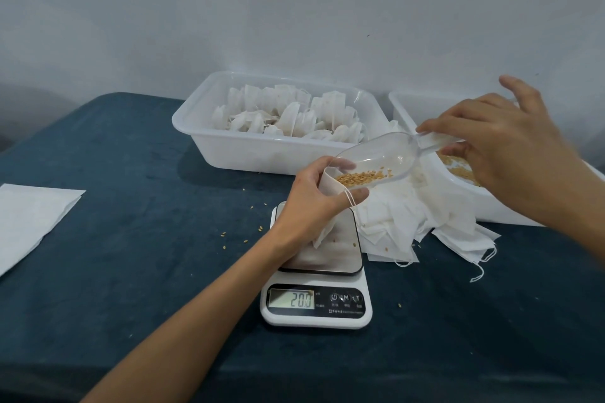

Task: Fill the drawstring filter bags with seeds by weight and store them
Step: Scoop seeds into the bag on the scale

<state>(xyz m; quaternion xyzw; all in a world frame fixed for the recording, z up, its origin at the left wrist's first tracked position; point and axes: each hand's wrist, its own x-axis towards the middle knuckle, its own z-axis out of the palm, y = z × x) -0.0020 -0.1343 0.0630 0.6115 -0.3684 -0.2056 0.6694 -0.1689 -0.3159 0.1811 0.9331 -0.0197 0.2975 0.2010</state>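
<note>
My left hand [314, 203] grips a white drawstring filter bag [329, 185] upright over the platform of a white kitchen scale [317, 304], whose display reads 20.0. My right hand [497, 137] pinches the handle of a clear plastic scoop [383, 157], tilted with its lip at the bag's mouth. A small heap of golden seeds [361, 178] lies near the scoop's lip. Empty filter bags [422, 222] are piled on the cloth right of the scale.
A white tub [229, 147] at the back holds several filled bags. A second white tub [406, 105] at the right holds loose seeds. A white sheet [29, 219] lies at the left. Stray seeds dot the dark blue tablecloth [131, 239].
</note>
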